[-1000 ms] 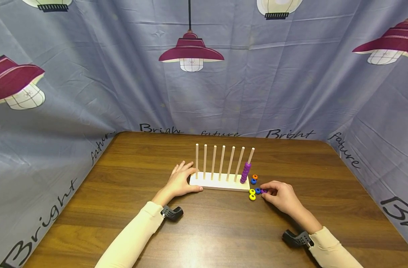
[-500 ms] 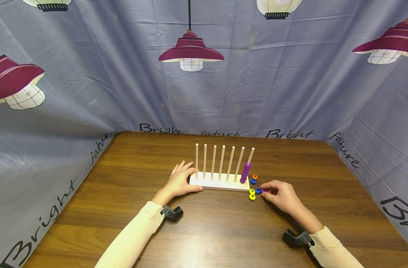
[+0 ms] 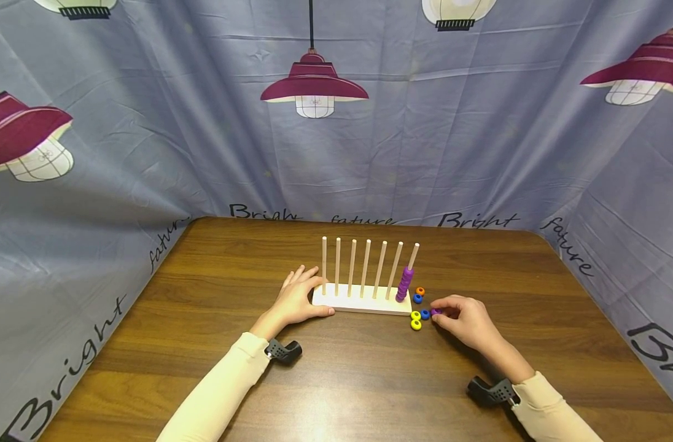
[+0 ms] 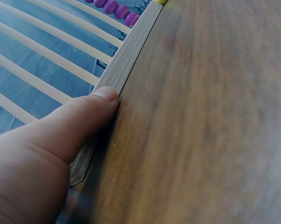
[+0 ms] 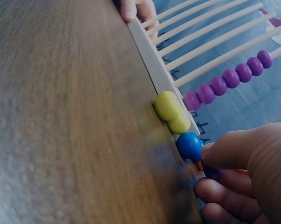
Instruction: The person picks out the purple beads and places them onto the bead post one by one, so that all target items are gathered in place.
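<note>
A pale wooden peg rack point(image 3: 361, 303) with a row of upright rods stands mid-table. My left hand point(image 3: 296, 301) grips its left end, with the thumb point(image 4: 100, 100) along the front edge and the fingers behind. Purple beads point(image 3: 405, 285) are stacked on the rightmost rod; the other rods are bare. Right of the rack, my right hand point(image 3: 466, 322) pinches a purple bead point(image 5: 212, 171) between thumb and fingers, low over the table. A blue bead point(image 5: 189, 146) sits close beside it, and the fingers partly hide the purple one.
Two yellow beads point(image 3: 416, 320) lie by the rack's front right corner. Behind them, an orange bead point(image 3: 420, 291) and another blue bead point(image 3: 417, 299) lie near its right end. A printed grey-blue curtain point(image 3: 336, 166) surrounds the brown wooden table point(image 3: 358, 380).
My right hand, with the purple bead, has shifted very slightly up and away from the blue bead. The left hand stays in place on the rack.
</note>
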Demonstrator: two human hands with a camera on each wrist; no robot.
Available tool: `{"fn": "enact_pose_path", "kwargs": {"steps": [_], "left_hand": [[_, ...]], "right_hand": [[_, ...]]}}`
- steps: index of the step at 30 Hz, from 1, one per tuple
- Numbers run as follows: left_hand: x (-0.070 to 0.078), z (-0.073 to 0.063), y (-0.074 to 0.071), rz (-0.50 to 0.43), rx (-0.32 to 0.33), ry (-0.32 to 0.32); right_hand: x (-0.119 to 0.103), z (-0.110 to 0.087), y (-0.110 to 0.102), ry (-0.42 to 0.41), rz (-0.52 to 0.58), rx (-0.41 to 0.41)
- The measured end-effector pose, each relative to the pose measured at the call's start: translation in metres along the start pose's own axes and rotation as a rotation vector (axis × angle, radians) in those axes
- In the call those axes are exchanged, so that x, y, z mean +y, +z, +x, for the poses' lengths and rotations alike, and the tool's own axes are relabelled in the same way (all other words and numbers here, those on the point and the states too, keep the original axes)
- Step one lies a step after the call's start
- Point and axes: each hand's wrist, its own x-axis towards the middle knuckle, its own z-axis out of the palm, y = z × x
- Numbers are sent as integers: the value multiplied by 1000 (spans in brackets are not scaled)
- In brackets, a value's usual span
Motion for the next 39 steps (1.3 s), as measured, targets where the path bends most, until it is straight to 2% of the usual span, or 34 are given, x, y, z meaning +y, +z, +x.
{"fn": "enact_pose_path", "kwargs": {"steps": [14, 24, 39], "left_hand": [[0, -1, -3, -15, -6, -4], [2, -1, -5, -19, -8, -11], [1, 0, -1, -14, -6, -2]], "right_hand": [[-8, 7, -12, 60, 40, 29], [-13, 15, -21, 37, 120, 105], [-39, 31, -43, 9, 243, 224]]}}
